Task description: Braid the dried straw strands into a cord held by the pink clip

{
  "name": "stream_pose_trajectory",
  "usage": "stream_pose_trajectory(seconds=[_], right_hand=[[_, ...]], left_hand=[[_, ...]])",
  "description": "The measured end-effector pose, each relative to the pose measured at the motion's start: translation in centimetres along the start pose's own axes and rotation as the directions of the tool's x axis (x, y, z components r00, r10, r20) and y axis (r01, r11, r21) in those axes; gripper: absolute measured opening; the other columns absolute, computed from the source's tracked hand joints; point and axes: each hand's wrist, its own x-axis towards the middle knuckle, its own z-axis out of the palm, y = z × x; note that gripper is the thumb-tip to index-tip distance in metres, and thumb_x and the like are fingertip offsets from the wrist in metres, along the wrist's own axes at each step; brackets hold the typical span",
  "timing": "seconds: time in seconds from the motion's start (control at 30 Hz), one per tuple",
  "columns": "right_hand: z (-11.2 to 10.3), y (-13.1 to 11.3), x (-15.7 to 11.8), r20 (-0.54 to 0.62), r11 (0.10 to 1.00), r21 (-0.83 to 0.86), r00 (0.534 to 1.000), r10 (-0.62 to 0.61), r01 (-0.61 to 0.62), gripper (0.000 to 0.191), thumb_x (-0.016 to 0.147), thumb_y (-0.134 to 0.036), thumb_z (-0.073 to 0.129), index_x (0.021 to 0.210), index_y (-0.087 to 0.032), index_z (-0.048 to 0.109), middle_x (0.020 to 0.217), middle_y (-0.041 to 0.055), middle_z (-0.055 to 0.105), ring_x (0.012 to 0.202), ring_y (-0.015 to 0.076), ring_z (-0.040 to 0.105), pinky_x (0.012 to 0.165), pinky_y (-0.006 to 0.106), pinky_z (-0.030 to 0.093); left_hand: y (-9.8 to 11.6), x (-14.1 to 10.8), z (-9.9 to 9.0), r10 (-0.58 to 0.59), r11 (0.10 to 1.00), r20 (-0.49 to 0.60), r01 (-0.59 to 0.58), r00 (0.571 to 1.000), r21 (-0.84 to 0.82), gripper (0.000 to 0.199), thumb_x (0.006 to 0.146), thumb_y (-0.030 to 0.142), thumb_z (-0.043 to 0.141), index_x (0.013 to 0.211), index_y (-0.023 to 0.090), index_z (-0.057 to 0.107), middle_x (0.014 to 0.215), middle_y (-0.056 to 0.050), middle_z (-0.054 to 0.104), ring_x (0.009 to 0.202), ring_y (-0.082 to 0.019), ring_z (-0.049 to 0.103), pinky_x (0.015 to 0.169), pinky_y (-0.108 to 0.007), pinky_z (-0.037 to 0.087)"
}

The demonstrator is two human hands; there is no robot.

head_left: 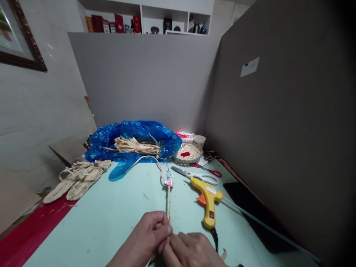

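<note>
- Our left hand [153, 230] pinches the braid [170, 204] between thumb and forefinger, with no gap showing.
- Our right hand [191, 247] curls closed on the braid's near end, touching the left; its fingertips are partly hidden.
- From our fingers the braid runs straight to twelve o'clock, into a pink clip [169, 184].
- Towards half past one we see the glue gun [208, 193]; at one, scissors [189, 174].
- At eleven, straw [137, 147] in a blue bag [130, 129]; at ten, sandals [86, 182].
</note>
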Motion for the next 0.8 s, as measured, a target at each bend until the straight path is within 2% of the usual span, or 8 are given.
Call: stream_pose_trajectory(seconds=[0.1,0.2,0.27,0.33,0.4,0.43,0.57,0.8], right_hand=[[-0.9,0.5,0.2,0.01,0.933,0.258,0.966,0.258,-0.252,0.024,0.089,-0.019,0.044,0.067,-0.018,0.054,0.055,-0.0003,0.056,0.048,0.0119,0.049,0.046,0.025,0.031],[-2.0,1.6,0.5,0.312,0.598,0.467,0.755,0.577,-0.651,0.012,0.086,-0.025,0.052,0.092,-0.017,0.059,0.086,0.0055,0.065,0.08,0.0169,0.059,0.071,0.027,0.043],[-2.3,2.3,0.7,0.555,0.304,0.579,0.639,0.533,-0.756,0.019,0.088,-0.032,0.052,0.098,-0.017,0.058,0.088,0.006,0.065,0.083,0.018,0.06,0.072,0.027,0.045],[-2.1,2.6,0.8,0.723,0.0,0.632,0.59,0.359,-0.775,0.022,0.09,-0.036,0.047,0.097,-0.016,0.055,0.08,0.0038,0.063,0.069,0.0151,0.06,0.061,0.024,0.044],[-1.7,2.7,0.8,0.777,-0.17,0.619,0.568,0.27,-0.766,0.022,0.091,-0.036,0.044,0.095,-0.016,0.054,0.076,0.0016,0.06,0.056,0.0108,0.053,0.052,0.021,0.039],[-1.5,2.7,0.7,0.778,-0.167,0.615,0.559,0.286,-0.771,0.021,0.091,-0.035,0.045,0.093,-0.016,0.054,0.076,0.0012,0.059,0.055,0.0099,0.049,0.051,0.021,0.037],[-1.0,2.7,0.6,0.715,0.08,0.584,0.559,0.421,-0.808,0.02,0.085,-0.033,0.051,0.081,-0.015,0.06,0.072,0.0018,0.057,0.066,0.0131,0.047,0.058,0.023,0.035],[0.6,3.7,0.3,0.73,0.132,0.533,0.534,0.427,-0.836,0.036,0.081,-0.049,0.051,0.072,-0.015,0.059,0.064,0.0017,0.053,0.064,0.0154,0.045,0.058,0.025,0.035]], left_hand=[[0.2,-0.2,-0.1,-0.014,0.999,-0.012,0.014,1.0,0.03,0.029,0.072,0.035,0.064,0.061,0.02,0.043,0.043,0.011,0.039,0.04,-0.005,0.028,0.041,-0.019,0.017],[0.5,-0.4,-0.3,-0.036,0.998,0.018,0.035,0.999,0.05,0.029,0.076,0.039,0.062,0.064,0.02,0.044,0.041,0.011,0.038,0.038,-0.005,0.024,0.041,-0.02,0.015],[0.8,-0.5,-0.4,-0.026,0.997,0.037,0.023,0.999,0.079,0.029,0.077,0.04,0.061,0.064,0.019,0.045,0.042,0.01,0.04,0.04,-0.005,0.025,0.041,-0.02,0.015],[1.1,-0.5,-0.4,-0.011,0.992,0.054,0.004,0.998,0.125,0.028,0.078,0.039,0.06,0.064,0.018,0.047,0.045,0.008,0.043,0.042,-0.006,0.027,0.042,-0.021,0.016],[1.3,-0.6,-0.4,0.011,0.982,0.058,-0.022,0.998,0.186,0.025,0.08,0.036,0.056,0.064,0.017,0.05,0.046,0.008,0.043,0.044,-0.007,0.028,0.044,-0.021,0.018],[1.3,-0.7,-0.3,0.022,0.974,0.054,-0.033,0.998,0.224,0.023,0.081,0.034,0.054,0.065,0.017,0.051,0.047,0.008,0.043,0.044,-0.007,0.029,0.044,-0.021,0.019],[1.6,-1.3,0.1,0.053,0.929,-0.047,-0.032,0.997,0.369,0.017,0.081,0.029,0.048,0.068,0.018,0.049,0.052,0.007,0.041,0.05,-0.01,0.036,0.048,-0.022,0.026],[2.1,-2.0,-0.1,0.186,0.715,-0.065,-0.09,0.98,0.693,0.017,0.073,0.02,0.047,0.056,0.021,0.043,0.052,0.006,0.035,0.052,-0.011,0.03,0.048,-0.026,0.019]])
